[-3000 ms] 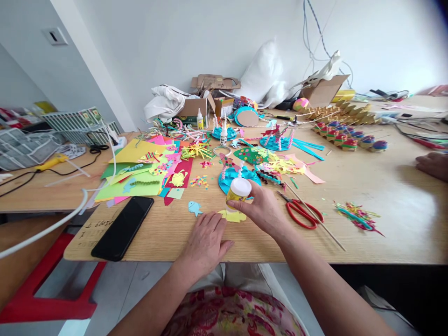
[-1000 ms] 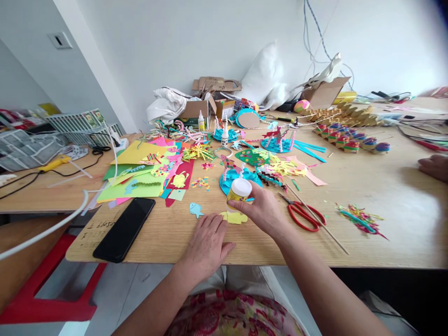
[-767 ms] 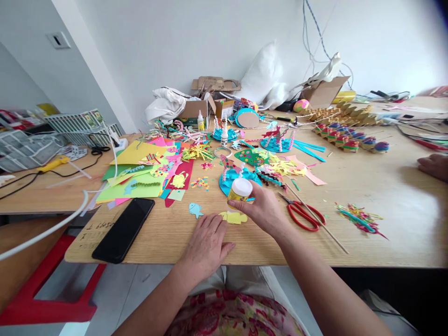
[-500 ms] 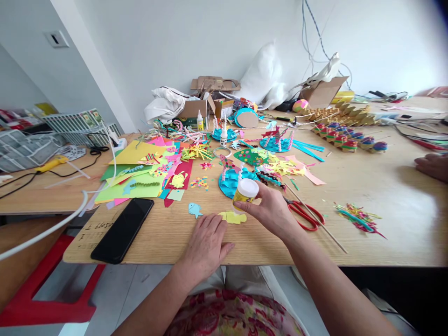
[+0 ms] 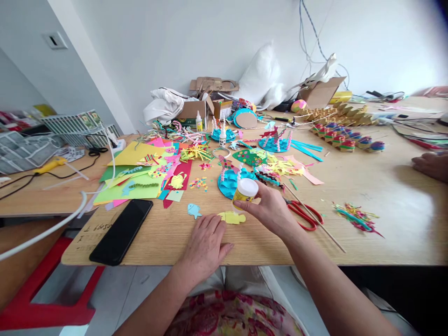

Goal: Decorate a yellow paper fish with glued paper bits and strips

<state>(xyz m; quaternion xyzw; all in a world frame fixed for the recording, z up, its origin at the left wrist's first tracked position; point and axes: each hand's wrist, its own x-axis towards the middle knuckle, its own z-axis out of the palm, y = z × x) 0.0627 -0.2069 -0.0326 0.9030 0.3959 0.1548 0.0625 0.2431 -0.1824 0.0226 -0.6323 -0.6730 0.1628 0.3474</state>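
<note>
My right hand (image 5: 271, 207) grips a yellow glue stick (image 5: 244, 193) by its sides, its white end tilted up toward me. The lower end is over a yellow paper fish (image 5: 233, 217) lying flat on the table; whether they touch I cannot tell. My left hand (image 5: 207, 240) rests flat with its fingers stretched out, fingertips at the fish's left edge. Just left of those fingers lies a small light blue paper fish (image 5: 193, 210). Behind the glue stick stands a blue paper base (image 5: 227, 182) carrying a pink spotted fish (image 5: 228, 163).
A black phone (image 5: 122, 232) lies at left, before stacked coloured paper (image 5: 131, 154). Red-handled scissors (image 5: 308, 217) and a thin wooden stick (image 5: 327, 231) are right of my right hand. Paper scraps (image 5: 357, 217) lie farther right. Another person's hand (image 5: 432, 164) rests at the right edge.
The view has shifted very slightly. My two hands, the glue stick and the yellow fish keep nearly the same places.
</note>
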